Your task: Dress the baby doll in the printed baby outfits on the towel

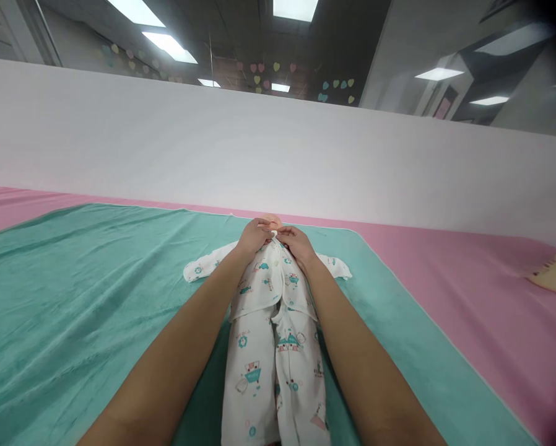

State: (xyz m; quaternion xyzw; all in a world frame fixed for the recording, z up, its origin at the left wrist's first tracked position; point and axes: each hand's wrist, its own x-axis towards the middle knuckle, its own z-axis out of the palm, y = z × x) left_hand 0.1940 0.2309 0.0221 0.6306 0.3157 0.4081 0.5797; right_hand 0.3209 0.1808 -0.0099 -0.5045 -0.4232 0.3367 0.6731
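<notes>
A small white baby shirt (259,285) printed with teal and pink pictures lies face up, its sleeves spread to both sides. It is on a doll-like figure, whose head (272,218) just shows beyond my hands. At the neck, my left hand (256,236) pinches the left side of the shirt's collar. My right hand (297,244) grips the collar's other side, close to my left fingertips. Below the collar the front edges meet, then part near the hem. Matching pants (252,371) stretch toward me between my forearms. My fingers hide the exact fastening at the neck.
Under the clothes spreads a wrinkled teal blanket (120,297), over a pink sheet (468,279). A white low wall (269,155) runs along the back, with dark glass above it. A pale yellow plush-like thing (555,272) lies at the far right.
</notes>
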